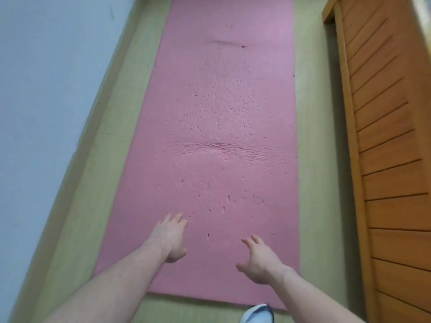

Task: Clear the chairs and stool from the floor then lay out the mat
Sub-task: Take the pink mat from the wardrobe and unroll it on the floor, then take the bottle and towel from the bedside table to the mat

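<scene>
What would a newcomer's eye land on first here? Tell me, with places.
First the pink mat, unrolled flat along the floor's middle, with a crease across it. Then the left hand and right hand, both open over its near end. A slatted wooden door runs along the right.

Matt pink foam mat [217, 136], pitted and creased, beside a slatted, lightly glossy wooden door [391, 136]

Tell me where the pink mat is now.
In the head view the pink mat lies flat along the floor, between the blue wall on the left and the wooden door on the right.
</scene>
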{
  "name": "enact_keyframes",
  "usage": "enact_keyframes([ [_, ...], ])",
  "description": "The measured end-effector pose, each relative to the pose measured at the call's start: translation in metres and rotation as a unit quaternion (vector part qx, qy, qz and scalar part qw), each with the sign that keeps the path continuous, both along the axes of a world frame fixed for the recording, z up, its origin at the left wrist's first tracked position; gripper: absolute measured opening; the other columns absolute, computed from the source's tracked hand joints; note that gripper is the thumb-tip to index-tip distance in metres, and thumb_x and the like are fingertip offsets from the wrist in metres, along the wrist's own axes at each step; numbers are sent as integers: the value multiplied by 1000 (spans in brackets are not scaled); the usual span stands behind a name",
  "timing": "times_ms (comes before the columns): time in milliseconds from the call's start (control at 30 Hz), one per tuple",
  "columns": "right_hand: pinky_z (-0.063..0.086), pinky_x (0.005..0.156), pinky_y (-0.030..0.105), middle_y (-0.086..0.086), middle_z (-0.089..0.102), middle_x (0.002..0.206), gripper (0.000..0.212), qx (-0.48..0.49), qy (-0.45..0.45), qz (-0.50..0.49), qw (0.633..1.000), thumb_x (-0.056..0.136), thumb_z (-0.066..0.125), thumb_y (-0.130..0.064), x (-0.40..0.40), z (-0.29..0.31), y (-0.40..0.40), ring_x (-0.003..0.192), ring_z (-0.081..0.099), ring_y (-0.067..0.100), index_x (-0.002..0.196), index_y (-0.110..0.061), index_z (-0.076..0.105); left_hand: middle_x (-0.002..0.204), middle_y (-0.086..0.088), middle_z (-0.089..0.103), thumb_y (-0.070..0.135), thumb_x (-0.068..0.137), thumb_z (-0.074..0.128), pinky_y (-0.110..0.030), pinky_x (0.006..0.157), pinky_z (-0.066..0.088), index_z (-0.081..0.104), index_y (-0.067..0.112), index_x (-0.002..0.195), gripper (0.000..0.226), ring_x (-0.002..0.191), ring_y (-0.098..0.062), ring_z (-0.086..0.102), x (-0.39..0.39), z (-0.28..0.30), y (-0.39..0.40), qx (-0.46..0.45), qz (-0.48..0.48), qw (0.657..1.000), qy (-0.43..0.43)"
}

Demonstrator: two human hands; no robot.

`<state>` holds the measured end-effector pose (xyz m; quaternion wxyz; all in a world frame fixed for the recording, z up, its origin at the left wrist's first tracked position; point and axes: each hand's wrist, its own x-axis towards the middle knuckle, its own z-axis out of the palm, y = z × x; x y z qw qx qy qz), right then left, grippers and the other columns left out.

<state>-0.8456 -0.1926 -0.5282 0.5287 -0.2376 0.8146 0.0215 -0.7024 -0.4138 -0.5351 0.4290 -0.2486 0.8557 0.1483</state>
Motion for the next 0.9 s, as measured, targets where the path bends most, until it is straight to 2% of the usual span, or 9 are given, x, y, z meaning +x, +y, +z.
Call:
enact_keyframes([
  [133, 32, 119, 34, 1, 12, 169, 77, -31, 20, -40, 999, 93, 61, -34, 8, 126, 13, 148, 33, 26, 159, -24, 24, 169, -1, 6, 42, 88, 61, -42, 125, 19, 18, 23, 159, 85, 155, -27, 9, 13, 124, 16, 8, 27, 999, 24],
  [167, 33, 118, 34, 0, 12, 168, 77, -33, 23, -52, 998, 92, 59, -31, 5, 177, 16, 148, 34, 26, 159, -23, 23, 169, 0, 6, 42, 87, 60, -41, 125, 19, 18, 23, 159, 85, 155, -26, 10, 11, 175, 18, 5, 40, 999, 32],
  [300, 34, 118, 37, 0, 13, 168, 77, -59, 23, -76, 995, 91, 58, -28, 15, 316, 29, 148, 33, 25, 159, -23, 23, 168, 3, 13, 41, 84, 60, -39, 123, 23, 23, 27, 157, 83, 153, -23, 17, 20, 324, 28, 15, 88, 993, 79],
  [433, 34, 118, 37, -1, 13, 168, 76, -98, 51, -95, 989, 92, 58, -29, 25, 416, 36, 147, 35, 26, 159, -24, 22, 167, 3, 16, 41, 82, 62, -36, 122, 24, 29, 27, 155, 81, 151, -20, 20, 26, 429, 40, 23, 131, 982, 134],
  [667, 35, 118, 35, -4, 13, 168, 77, -136, 100, -148, 974, 92, 59, -32, 69, 503, 44, 148, 32, 20, 159, -27, 22, 167, 4, 14, 44, 83, 60, -34, 123, 22, 29, 29, 155, 80, 152, -18, 18, 57, 506, 48, 55, 101, 980, 160],
  [900, 38, 115, 39, -12, 8, 168, 77, -142, 109, -224, 958, 93, 59, -37, 146, 550, 59, 148, 32, 19, 159, -34, 19, 167, 5, 12, 43, 83, 58, -34, 123, 21, 32, 30, 153, 77, 152, -18, 17, 96, 556, 39, 65, 14, 979, 192],
])
